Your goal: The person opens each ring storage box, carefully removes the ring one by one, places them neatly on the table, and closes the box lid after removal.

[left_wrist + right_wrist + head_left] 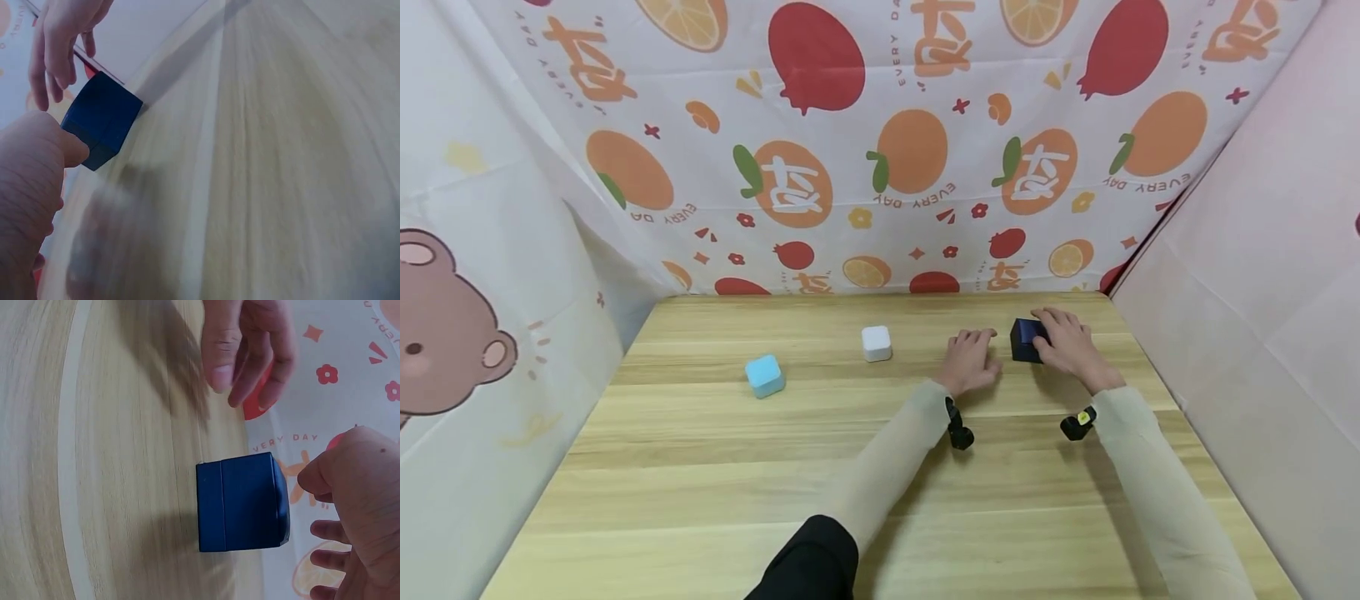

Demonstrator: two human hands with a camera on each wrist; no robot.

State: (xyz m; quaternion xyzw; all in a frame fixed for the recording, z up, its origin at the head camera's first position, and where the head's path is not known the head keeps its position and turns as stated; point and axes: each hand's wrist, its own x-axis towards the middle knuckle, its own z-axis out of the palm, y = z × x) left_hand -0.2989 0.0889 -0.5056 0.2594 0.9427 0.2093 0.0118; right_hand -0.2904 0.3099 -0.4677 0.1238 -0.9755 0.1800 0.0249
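Left hand relaxed, fingers loose, just left of dark-blue cube-shaped box; right hand loosely spread over it. Box at far right on pale wood-grain table; white rounded cube farther left.

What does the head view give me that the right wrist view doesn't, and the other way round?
Only head: the light blue block, the white block and the bear print.

Only right wrist: a seam-like line across one face of the dark blue box.

Both: that box, the left hand, the right hand, the wooden table and the fruit-print cloth.
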